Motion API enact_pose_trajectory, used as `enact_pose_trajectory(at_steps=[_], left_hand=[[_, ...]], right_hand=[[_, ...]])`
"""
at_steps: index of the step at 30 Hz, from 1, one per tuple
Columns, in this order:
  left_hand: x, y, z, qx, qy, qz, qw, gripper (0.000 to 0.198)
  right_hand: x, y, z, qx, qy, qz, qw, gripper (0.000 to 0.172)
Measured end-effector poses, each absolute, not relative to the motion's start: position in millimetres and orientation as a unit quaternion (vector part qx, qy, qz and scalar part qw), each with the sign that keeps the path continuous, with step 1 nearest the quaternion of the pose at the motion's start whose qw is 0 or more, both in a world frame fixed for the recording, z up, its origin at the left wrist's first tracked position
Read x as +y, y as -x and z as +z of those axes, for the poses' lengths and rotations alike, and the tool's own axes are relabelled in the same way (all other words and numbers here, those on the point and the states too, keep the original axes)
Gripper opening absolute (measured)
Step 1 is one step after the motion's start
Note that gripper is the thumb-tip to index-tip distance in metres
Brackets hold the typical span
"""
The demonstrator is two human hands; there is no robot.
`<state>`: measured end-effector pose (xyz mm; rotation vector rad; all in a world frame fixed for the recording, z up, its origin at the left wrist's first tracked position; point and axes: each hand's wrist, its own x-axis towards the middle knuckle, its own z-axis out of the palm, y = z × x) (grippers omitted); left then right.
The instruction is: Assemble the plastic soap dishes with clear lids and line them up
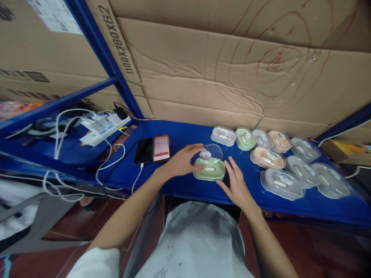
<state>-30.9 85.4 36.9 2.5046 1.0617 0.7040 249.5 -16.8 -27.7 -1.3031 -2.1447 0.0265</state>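
Note:
A pale green soap box (218, 173) with a small white strip in it lies near the front edge of the blue table. Its clear plastic lid (216, 151), bearing a round sticker, is tilted up over the back of the box. My left hand (185, 160) grips this lid at its left side, the thumb reaching over the green box. At the box's right side is my right hand (236, 183), fingers apart and holding nothing; whether a fingertip touches the box I cannot tell.
Several lidded boxes in grey, green and peach (268, 157) stand on the right of the blue table (185, 189). Two phones (161, 148) lie to the left, near white cables and a power strip (101, 131). Cardboard (185, 61) walls the back.

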Motion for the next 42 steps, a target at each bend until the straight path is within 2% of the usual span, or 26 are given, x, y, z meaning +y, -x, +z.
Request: enact_pose_trajectory(at_steps=[7,10,15,18,23,26,29,35,42], left_hand=[[61.1,18.7,12.3,0.314,-0.896,0.243,0.2,0.052],[62.5,40.4,7.6,0.35,-0.881,0.286,0.137,0.052],[63.9,111.6,-14.7,0.59,-0.746,0.306,-0.043,0.056],[61.1,138.5,-27.0,0.658,-0.701,0.266,-0.07,0.054],[55.8,133.6,-22.7,0.647,-0.707,0.273,-0.083,0.05],[48.2,112.3,-13.2,0.607,-0.728,0.312,-0.065,0.048],[34.9,82.3,-7.2,0.55,-0.761,0.344,0.0,0.049],[17.2,31.2,-14.1,0.414,-0.852,0.299,0.118,0.071],[13.7,28.5,-29.0,0.431,-0.821,0.343,0.151,0.05]], right_hand=[[-14.9,-250.3,-31.7,-0.832,0.48,-0.002,0.278,0.074],[-15.1,-250.4,-31.2,-0.826,0.491,0.002,0.279,0.071],[-15.3,-250.7,-28.7,-0.825,0.494,0.017,0.274,0.067],[-14.6,-251.1,-28.8,-0.823,0.499,0.024,0.269,0.066],[-14.6,-250.9,-29.4,-0.821,0.502,0.021,0.271,0.066],[-14.8,-250.5,-28.9,-0.823,0.497,0.022,0.273,0.064],[-14.6,-250.5,-28.5,-0.825,0.492,0.025,0.278,0.062],[-15.2,-251.1,-30.7,-0.825,0.481,0.03,0.294,0.062],[-15.5,-251.2,-30.7,-0.831,0.47,0.037,0.296,0.062]])
